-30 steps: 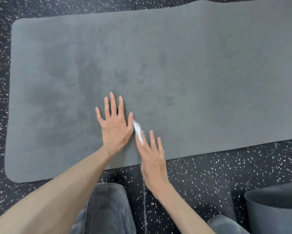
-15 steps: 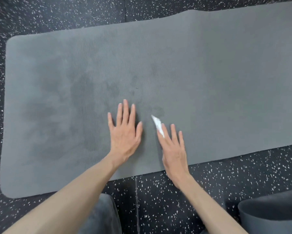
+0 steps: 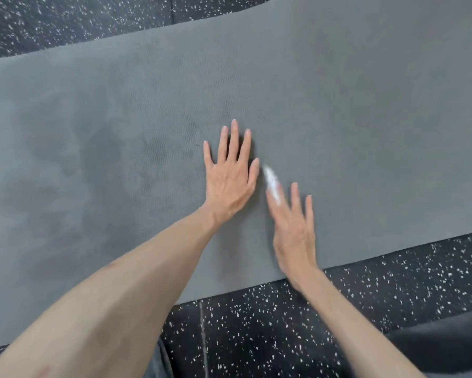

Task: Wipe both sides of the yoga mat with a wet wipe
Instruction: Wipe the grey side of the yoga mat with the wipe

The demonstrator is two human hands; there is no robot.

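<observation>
Left hand [image 3: 229, 178] lies flat on the yoga mat [image 3: 365, 118], fingers straight and spread, palm pressing down near the mat's middle and grasping nothing. Further left on the mat, darker damp-looking patches suggest that stretch is already wiped. Just right of the left hand, the right hand [image 3: 292, 227] presses the wet wipe [image 3: 271, 180] against the mat under straight fingers; only a white, blurred strip of the wipe shows past the fingertips, close to the left thumb. The mat lies unrolled on the speckled floor [image 3: 365, 296], its near edge just beyond the wrists. To do this stroke well, I judge the left hand should pin the mat firmly while the wipe travels in overlapping passes toward the drier-looking right side, with even pressure. No brand, label or writing is readable anywhere.
</observation>
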